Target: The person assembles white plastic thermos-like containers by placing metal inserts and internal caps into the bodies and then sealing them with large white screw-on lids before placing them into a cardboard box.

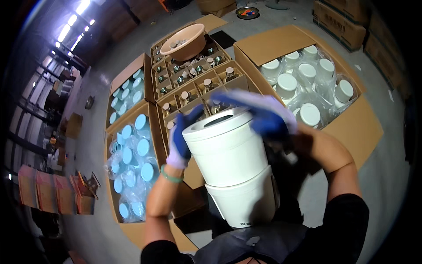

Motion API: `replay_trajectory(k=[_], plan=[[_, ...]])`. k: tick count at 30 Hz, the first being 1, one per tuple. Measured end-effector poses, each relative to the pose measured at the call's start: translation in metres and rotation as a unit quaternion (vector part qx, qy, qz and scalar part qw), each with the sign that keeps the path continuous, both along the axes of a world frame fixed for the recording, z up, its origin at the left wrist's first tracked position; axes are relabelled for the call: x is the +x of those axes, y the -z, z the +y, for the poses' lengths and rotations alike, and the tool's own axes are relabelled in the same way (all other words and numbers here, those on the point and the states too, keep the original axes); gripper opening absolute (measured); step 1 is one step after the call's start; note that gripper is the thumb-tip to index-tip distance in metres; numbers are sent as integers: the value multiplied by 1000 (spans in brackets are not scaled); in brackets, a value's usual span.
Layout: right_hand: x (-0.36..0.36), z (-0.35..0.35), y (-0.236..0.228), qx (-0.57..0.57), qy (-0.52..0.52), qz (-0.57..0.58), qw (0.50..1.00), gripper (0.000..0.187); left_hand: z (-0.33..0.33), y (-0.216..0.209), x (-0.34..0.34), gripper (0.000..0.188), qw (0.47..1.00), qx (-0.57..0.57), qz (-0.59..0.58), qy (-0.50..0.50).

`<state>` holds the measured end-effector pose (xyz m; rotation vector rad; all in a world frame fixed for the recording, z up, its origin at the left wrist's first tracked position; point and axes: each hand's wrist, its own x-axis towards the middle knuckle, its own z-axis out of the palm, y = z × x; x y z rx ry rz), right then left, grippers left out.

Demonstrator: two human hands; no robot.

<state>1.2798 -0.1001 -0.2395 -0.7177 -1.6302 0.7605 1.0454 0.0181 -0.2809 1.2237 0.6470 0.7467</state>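
A white plastic bin (228, 149) stands upright in front of my body, stacked on a second white bin (244, 198). Its top has a raised rim with a dark oval opening. My left hand (184, 136), in a blue-palmed glove, is at the left side of that rim with thumb and fingers apart. My right hand (263, 114), gloved the same way and blurred, reaches over the right of the rim with fingers stretched out; whether it touches the bin I cannot tell. Just beyond lies a divided carton (239, 83) of small capped bottles (208, 83).
Cartons of blue-lidded containers (127, 156) are at left; a carton of white-lidded containers (286, 86) is at right, flaps spread. A pinkish basin (193, 47) rests on the far divided carton. Closed boxes (338, 26) are stacked far right, and a round tray (247, 13) sits on the floor.
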Motion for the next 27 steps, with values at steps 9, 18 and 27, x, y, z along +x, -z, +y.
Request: replay_trajectory(k=[9, 18, 27], plan=[[41, 42, 36, 90, 52, -92, 990, 45, -20, -14, 10, 63, 981, 95, -169, -12], [35, 55, 52, 43, 23, -193, 980, 45, -3, -9, -3, 82, 936, 344, 46, 55], [50, 46, 31, -7, -91, -202, 975, 46, -15, -23, 3, 56, 970, 239, -36, 26]])
